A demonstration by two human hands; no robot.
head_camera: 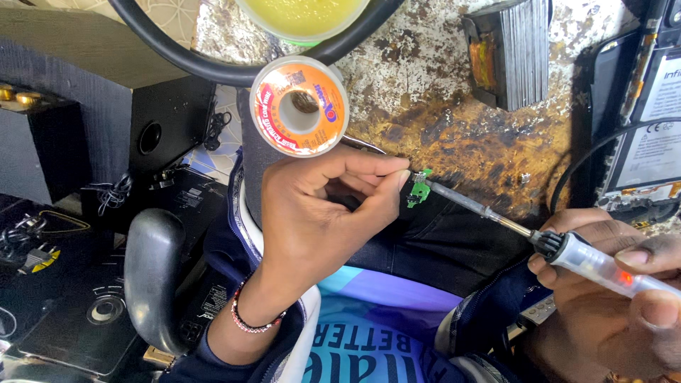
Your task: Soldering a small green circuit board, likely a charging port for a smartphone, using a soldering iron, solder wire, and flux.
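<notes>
- My left hand [319,213] pinches a small green circuit board [418,188] between thumb and fingertips, holding it over my lap at the edge of the stained workbench [454,135].
- My right hand [624,291] is closed around the pale handle of a soldering iron [539,237]; a red light glows in the handle.
- Key relation: the iron's long axis runs from lower right up to upper left, and its tip meets the right edge of the board. The board lies just right of my left fingertips, so the left hand is nearer to it.
- A solder spool [299,106] with an orange label appears just above my left hand; I cannot tell how it is supported.
- Hard to make out: the exact contact point of tip and board, any solder wire there, and most of my right fingers, cut off by the frame's edge.
</notes>
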